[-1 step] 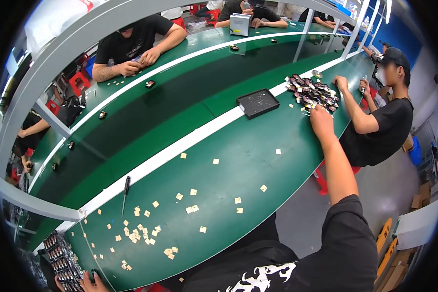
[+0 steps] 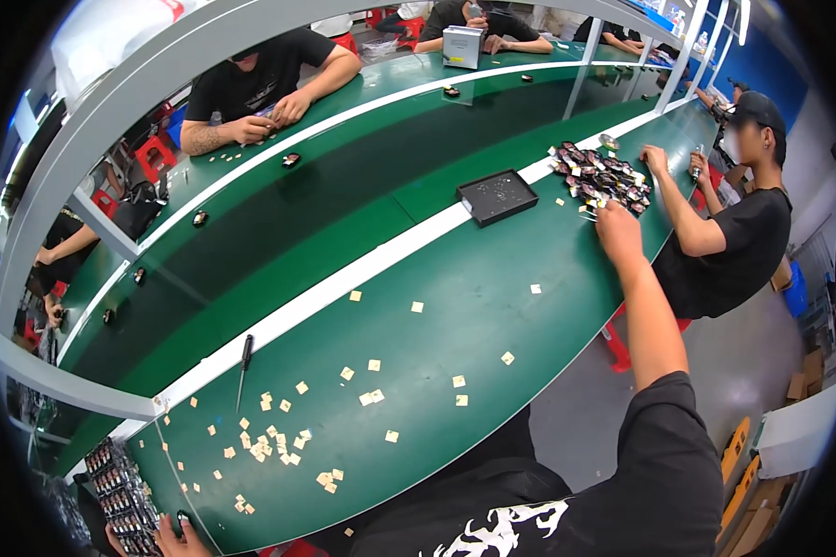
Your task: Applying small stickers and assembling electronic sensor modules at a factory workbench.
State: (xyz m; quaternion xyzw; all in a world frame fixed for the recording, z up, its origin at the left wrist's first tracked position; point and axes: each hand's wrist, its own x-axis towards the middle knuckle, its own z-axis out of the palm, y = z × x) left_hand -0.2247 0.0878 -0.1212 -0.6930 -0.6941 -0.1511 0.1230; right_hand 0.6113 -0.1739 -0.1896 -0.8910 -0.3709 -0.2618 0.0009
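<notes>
The right hand [image 2: 617,228] stretches far out to two o'clock across the green table [image 2: 492,306], its fingers curled down onto the near edge of a pile [image 2: 602,176] of small dark parts, though what they grip I cannot tell. The left hand [image 2: 178,538] lies at seven o'clock, fingers spread flat beside a tray [image 2: 121,492] of like parts. Tan squares [image 2: 269,444] litter the table between six and eight o'clock, a screwdriver [image 2: 243,368] lies at nine, a black tray [image 2: 497,196] at one.
</notes>
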